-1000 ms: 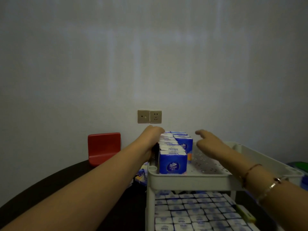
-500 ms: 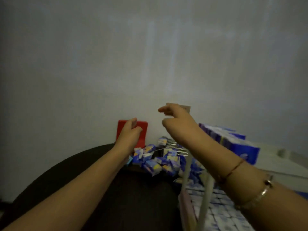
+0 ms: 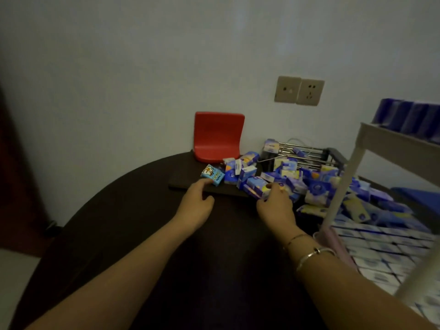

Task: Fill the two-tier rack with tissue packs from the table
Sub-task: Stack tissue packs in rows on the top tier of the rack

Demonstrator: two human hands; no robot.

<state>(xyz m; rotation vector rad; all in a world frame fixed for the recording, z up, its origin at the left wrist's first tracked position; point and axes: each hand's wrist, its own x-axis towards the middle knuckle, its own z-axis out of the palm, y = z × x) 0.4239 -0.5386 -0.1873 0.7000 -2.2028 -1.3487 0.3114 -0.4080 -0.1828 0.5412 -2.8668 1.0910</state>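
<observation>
Dim, flat indoor light with soft shadows (wide-angle bending at the edges), the rack at right blurred

Probably a plain room: bare wall, wall sockets, dark table

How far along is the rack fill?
Done: the white two-tier rack has a lower tier packed with white-topped packs and some blue packs on top. In hand: left hand touches a light-blue pack; right hand reaches the loose blue pile. Left: that pile.
</observation>
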